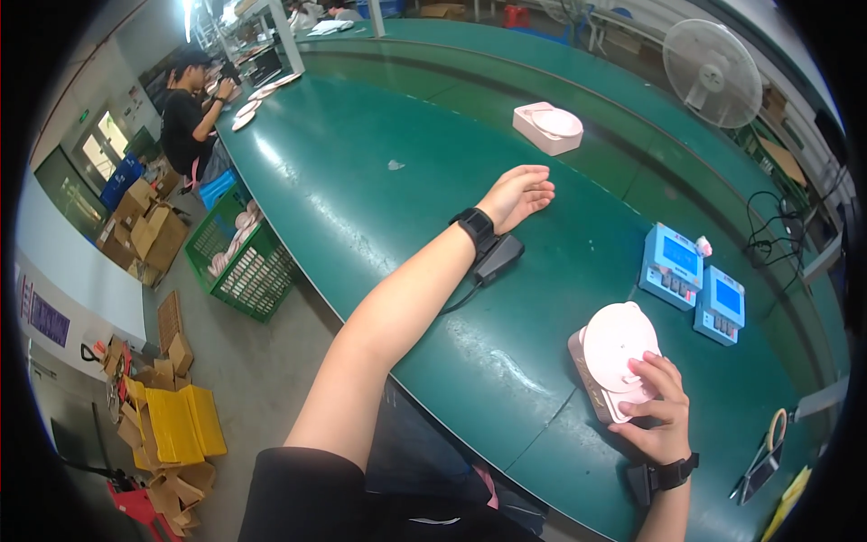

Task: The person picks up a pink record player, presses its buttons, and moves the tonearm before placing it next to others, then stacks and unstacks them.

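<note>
My right hand grips the near right corner of a pale pink, record-player-shaped box with a large round disc on top. Its fingers lie over the disc's edge and the thumb is at the box's side. My left arm stretches across the green table; my left hand hovers over it, fingers extended and slightly bent, holding nothing. A similar pink box sits beyond that hand, near the far edge. Below the left wrist is a black box-shaped piece with a cable.
Two blue boxes with screens stand at the right. Scissors lie on the far right. A fan is at the back. Left of the table are a green crate of pink parts, cartons and a seated person.
</note>
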### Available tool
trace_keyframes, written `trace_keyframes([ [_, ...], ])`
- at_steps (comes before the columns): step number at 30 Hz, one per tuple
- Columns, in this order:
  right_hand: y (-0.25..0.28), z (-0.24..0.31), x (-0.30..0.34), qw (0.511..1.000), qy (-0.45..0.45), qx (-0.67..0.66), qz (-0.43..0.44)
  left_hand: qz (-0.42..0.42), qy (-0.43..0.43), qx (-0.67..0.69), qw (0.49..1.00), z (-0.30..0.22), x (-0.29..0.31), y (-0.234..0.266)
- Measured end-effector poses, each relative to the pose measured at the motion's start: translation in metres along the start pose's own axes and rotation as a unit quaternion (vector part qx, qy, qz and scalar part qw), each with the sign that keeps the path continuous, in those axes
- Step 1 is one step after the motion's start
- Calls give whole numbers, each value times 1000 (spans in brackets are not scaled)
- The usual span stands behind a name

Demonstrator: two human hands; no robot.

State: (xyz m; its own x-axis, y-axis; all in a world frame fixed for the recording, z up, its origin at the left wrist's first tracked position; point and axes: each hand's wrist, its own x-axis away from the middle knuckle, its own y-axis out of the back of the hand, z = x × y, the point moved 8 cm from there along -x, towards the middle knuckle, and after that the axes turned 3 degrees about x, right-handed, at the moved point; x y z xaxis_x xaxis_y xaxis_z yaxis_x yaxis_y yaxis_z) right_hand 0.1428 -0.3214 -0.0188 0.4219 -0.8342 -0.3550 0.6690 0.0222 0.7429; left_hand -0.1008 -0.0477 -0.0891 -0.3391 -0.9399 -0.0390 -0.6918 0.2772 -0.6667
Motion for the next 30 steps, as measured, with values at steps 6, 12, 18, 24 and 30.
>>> trace_keyframes([
  [6, 0, 2, -3, 999, -14, -37, -13, -10, -6, -10, 1000, -5, 3, 5],
  [12, 12, 4, 1, 999, -24, -37, -21, -7, 30, -70, 997, 0, -9, -9],
  [18, 8, 6, -3, 999, 19, -42, -22, 93, -116, -804, 576, -53, -46, -64],
  [24, 9, 4, 2, 996, 40, -72, -21, 148, -172, -890, 394, -30, -119, -113],
  [30, 7, -4, 3, 994, 45, -94, -24, 249, -169, -942, 145, 33, -159, -129],
])
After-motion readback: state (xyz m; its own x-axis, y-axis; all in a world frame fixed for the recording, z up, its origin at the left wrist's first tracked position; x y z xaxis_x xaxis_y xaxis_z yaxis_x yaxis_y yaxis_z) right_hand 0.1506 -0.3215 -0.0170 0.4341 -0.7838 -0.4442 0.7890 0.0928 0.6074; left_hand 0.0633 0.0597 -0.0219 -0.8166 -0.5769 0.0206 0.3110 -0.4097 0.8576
